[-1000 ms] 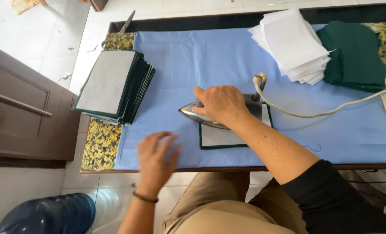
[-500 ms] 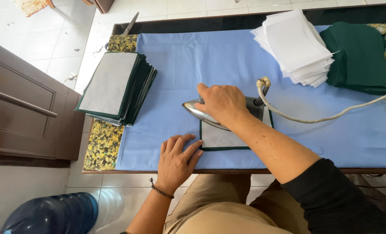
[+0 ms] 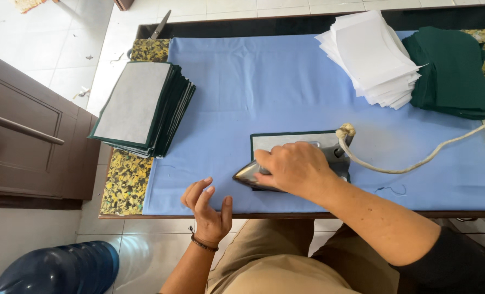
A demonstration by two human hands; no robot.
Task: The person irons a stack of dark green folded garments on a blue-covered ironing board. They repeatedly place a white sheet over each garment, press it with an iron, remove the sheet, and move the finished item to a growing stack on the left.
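Item 1 – right hand [image 3: 294, 169]: closed round handle of a metal flat iron [image 3: 286, 166], full wrap, knuckles up. Iron sits sole-down on a dark green fabric panel w/ grey-white interfacing [image 3: 294, 142] on top; tip points toward the person's left.

Item 2 – left hand [image 3: 210, 209]: empty, fingers loosely curled, half open, hovering at near edge of blue ironing cloth [image 3: 253, 81], just left of the iron; touching nothing that I can tell. Dark bracelet at wrist.

Item 3 – cream power cord [image 3: 411, 163]: runs from iron's rear rightwards across cloth.

Item 4 – stack of finished green/grey panels [image 3: 141, 111], far left, overhanging the cloth edge.

Item 5 – pile of white interfacing sheets [image 3: 373, 54], top right; folded dark green fabric [image 3: 449, 71] beside it.

Item 6 – scissors [image 3: 158, 27], top left corner of table.

Risks (judgement): iron resting too long in one spot could scorch the panel; left fingers are near the hot tip, so burn poss.; cord could snag and shift the panel, misaligning interfacing; the overhanging stack may slide if bumped.
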